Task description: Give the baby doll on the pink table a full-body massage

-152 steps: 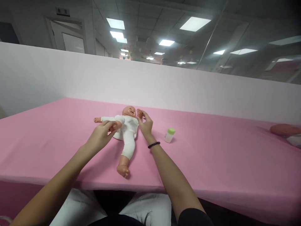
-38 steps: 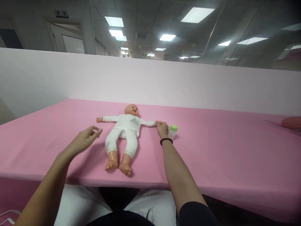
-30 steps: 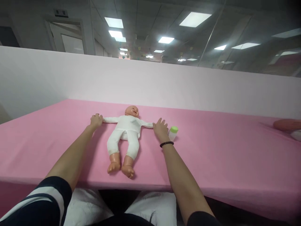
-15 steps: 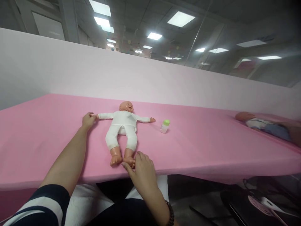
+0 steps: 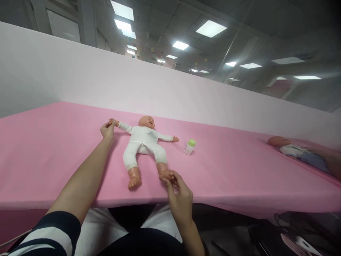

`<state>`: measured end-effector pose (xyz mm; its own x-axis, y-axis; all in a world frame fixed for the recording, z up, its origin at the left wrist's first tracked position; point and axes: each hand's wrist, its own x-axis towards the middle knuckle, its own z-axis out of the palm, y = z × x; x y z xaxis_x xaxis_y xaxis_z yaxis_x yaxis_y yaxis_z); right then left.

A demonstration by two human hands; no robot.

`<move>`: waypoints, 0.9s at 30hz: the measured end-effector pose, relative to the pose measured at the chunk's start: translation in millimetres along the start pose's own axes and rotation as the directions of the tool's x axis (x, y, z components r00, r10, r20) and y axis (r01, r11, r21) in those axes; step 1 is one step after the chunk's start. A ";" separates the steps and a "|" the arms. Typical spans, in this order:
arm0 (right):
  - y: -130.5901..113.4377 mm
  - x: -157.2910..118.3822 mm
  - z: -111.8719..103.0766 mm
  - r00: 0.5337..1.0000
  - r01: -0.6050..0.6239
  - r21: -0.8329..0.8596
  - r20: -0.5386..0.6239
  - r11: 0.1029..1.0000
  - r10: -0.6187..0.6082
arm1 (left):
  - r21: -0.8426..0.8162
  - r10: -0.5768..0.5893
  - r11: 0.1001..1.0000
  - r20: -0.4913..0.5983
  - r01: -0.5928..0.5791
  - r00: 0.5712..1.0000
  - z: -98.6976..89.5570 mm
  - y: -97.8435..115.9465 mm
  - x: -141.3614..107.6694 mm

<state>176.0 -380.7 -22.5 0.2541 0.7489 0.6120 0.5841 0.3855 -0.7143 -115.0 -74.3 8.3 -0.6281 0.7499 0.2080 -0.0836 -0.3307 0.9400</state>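
Note:
A baby doll in a white suit lies on its back on the pink table cover, head toward the wall. My left hand pinches the doll's hand at the image's left, and that doll arm is angled up and outward. The fingers of my right hand grip the doll's foot at the image's right, that leg spread outward. Its other foot rests near the table's front edge. To the right of the doll, a small bottle with a green cap stands slightly tilted in view.
Another doll lies at the far right of the table. Behind the table runs a white wall with glass above it. Below the right front edge is a dark seat or case with a pink and white object.
My left hand has raised the doll's arm up toward the wall. My right hand has moved right with the doll's foot, spreading that leg outward. The camera view has shifted slightly.

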 end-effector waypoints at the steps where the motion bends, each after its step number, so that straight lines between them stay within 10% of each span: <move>1: 1.2 5.7 -2.4 0.995 0.099 -0.029 -0.003 0.995 -0.099 | 0.004 0.055 0.998 0.001 -0.055 0.998 4.0 2.5 -4.9; 8: -11.8 71.6 4.2 0.891 0.451 -0.146 0.125 0.880 -0.436 | -0.028 0.421 0.901 0.304 -0.434 0.855 32.1 15.5 -57.0; 14: -18.0 114.8 50.8 0.904 0.383 -0.124 0.252 0.916 -0.344 | -0.006 0.586 0.645 0.646 -0.764 0.489 33.6 14.1 -83.2; 16: -16.4 117.3 61.6 0.914 0.344 -0.122 0.270 0.931 -0.303 | -0.014 0.585 0.605 0.687 -0.796 0.432 30.7 12.8 -81.6; 21: -22.4 105.4 50.8 0.925 0.334 -0.051 0.209 0.941 -0.317 | 0.058 0.532 0.665 0.664 -0.745 0.526 28.7 13.0 -74.3; 27: -33.5 69.1 -4.8 0.936 0.311 -0.097 0.205 0.945 -0.287 | 0.022 0.407 0.904 0.268 -0.428 0.873 26.0 11.3 -46.8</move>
<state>177.7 -344.4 45.3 -0.0880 0.7010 0.7077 0.7061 0.5451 -0.4521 -66.4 -98.2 16.2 -0.3756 0.6736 0.6366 0.2105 -0.6069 0.7664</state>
